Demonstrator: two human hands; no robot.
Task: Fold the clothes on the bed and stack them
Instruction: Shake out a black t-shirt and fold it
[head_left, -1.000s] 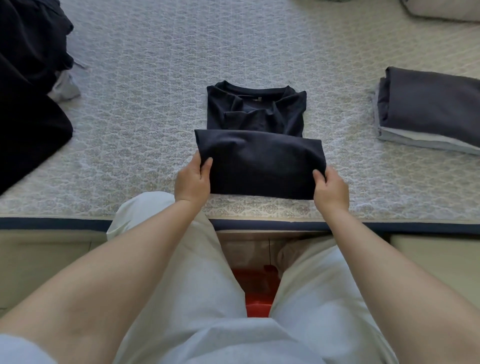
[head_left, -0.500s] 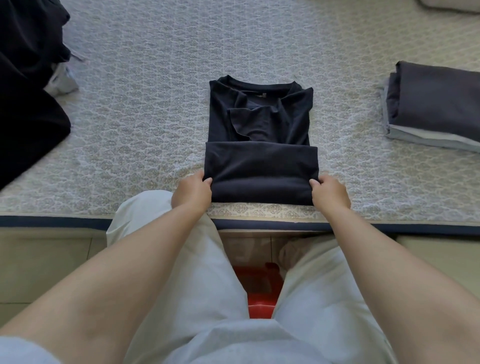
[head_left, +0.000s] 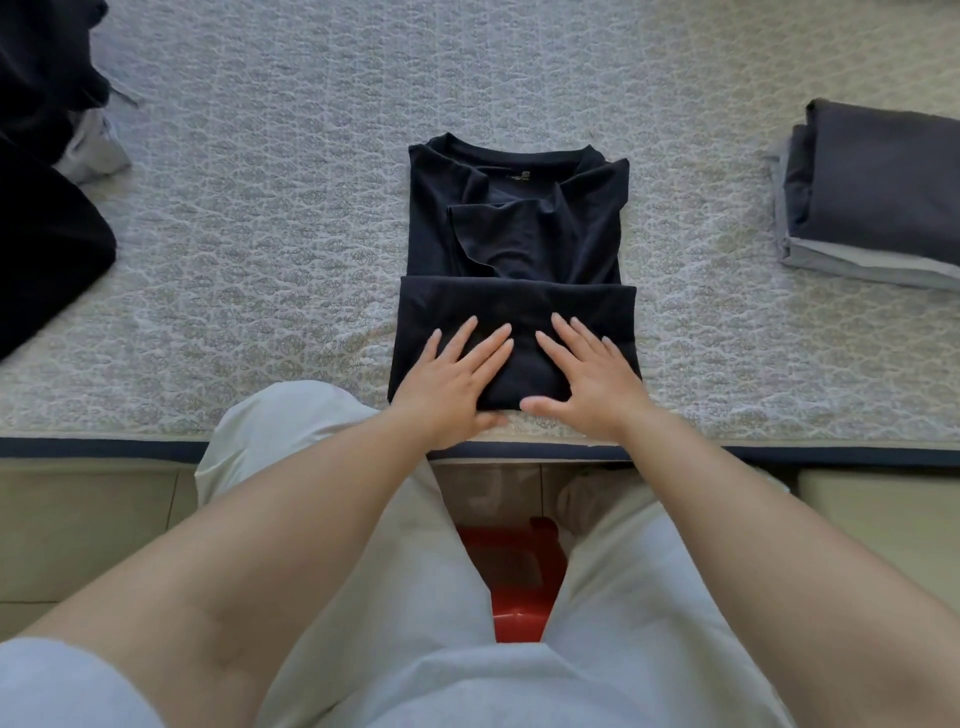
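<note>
A black T-shirt (head_left: 519, 228) lies on the bed's patterned cover (head_left: 291, 171), collar at the far end, sides folded in, and its bottom part folded up over itself near the bed edge. My left hand (head_left: 449, 382) and my right hand (head_left: 587, 376) lie flat side by side on that folded bottom part, fingers straight and spread, pressing it down. A stack of folded clothes (head_left: 872, 197), dark grey on top of light grey, sits at the right.
A heap of unfolded black clothing (head_left: 41, 171) with a bit of pale grey fabric (head_left: 91, 150) lies at the left. The bed's dark-trimmed edge (head_left: 104, 447) runs across in front of my knees. A red stool (head_left: 519, 577) shows between my legs.
Both hands let go of the folded part's near corners and moved inward onto its top, now flat. The bottom fold has been laid down and squared on the shirt.
</note>
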